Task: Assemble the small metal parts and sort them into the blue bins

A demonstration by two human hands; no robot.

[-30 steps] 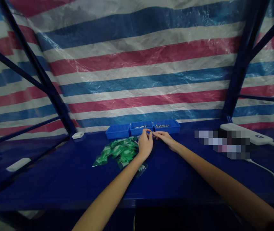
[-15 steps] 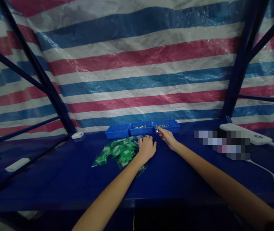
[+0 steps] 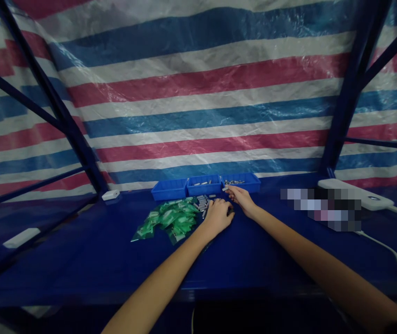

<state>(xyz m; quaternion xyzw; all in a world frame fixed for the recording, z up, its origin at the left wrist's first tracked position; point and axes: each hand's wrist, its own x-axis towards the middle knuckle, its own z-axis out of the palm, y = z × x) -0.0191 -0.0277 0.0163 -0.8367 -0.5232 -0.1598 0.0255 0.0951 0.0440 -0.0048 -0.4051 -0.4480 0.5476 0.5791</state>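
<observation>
My right hand [image 3: 242, 199] is in front of the right blue bin, its thumb and fingertips pinching a small pale piece [image 3: 225, 189] too small to name exactly. Just to its left, my left hand [image 3: 219, 214] is bent over the tabletop with the thumb apart from the fingers; nothing held is visible, though its palm side is hidden. Small silvery cylindrical pieces [image 3: 202, 203] lie beside its fingers, partly covered by them. Left of these spreads a heap of green-looking clear packets [image 3: 170, 217].
Three blue bins stand in a row: the left bin [image 3: 169, 190], the middle bin [image 3: 203, 188] with a few pale pieces, and the right bin [image 3: 252, 184] with small metal parts. A white device [image 3: 354, 194] with a cable lies right; small white boxes [image 3: 110, 195] lie left.
My left hand has shifted slightly right and its fingers have curled, uncovering more silvery pieces. My right hand has stayed near the right bin, and the pale piece now shows at its fingertips.
</observation>
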